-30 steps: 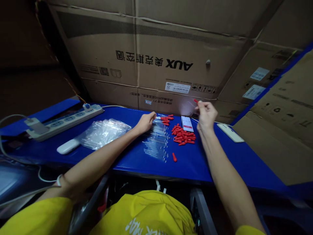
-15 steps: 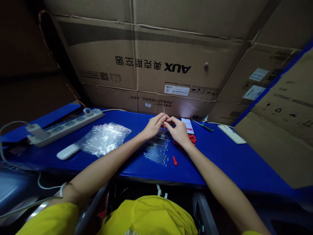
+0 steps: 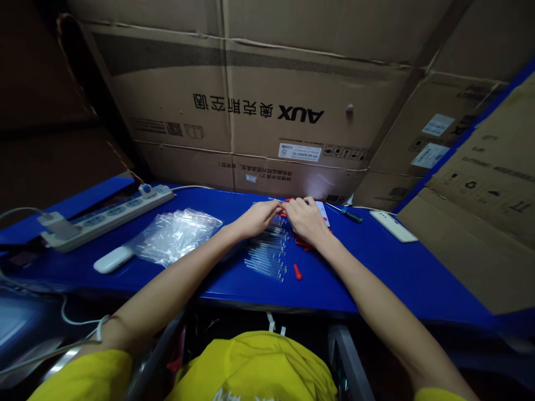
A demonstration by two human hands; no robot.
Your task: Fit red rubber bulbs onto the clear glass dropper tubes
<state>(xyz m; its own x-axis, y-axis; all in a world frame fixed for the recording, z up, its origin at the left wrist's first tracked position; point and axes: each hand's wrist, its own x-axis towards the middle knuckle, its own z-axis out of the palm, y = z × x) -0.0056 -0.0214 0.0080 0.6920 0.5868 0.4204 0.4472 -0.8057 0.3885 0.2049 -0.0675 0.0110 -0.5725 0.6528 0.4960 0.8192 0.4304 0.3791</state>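
Observation:
My left hand [image 3: 261,218] and my right hand [image 3: 308,221] meet above the blue table, fingertips together. The left fingers are closed in a pinch on a thin glass dropper tube, mostly hidden. The right fingers curl around a red rubber bulb [image 3: 283,213], of which only a bit shows between the hands. Below them many clear glass tubes [image 3: 264,260] lie side by side in a loose row. One red bulb [image 3: 297,272] lies alone to their right. More red bulbs [image 3: 302,243] are partly covered by my right hand.
Clear plastic bags [image 3: 178,236] and a white rounded device [image 3: 112,259] lie at left, before a power strip [image 3: 112,214]. Behind my right hand are a lit phone [image 3: 323,213] and a green-handled screwdriver [image 3: 351,215]. A white phone-like slab [image 3: 393,225] lies farther right. Cardboard [image 3: 259,72] walls the back.
The tube that stood upright above my fingertips has tipped down. My right hand has turned more palm-down over the red bulbs, and my left hand has turned and lowered slightly.

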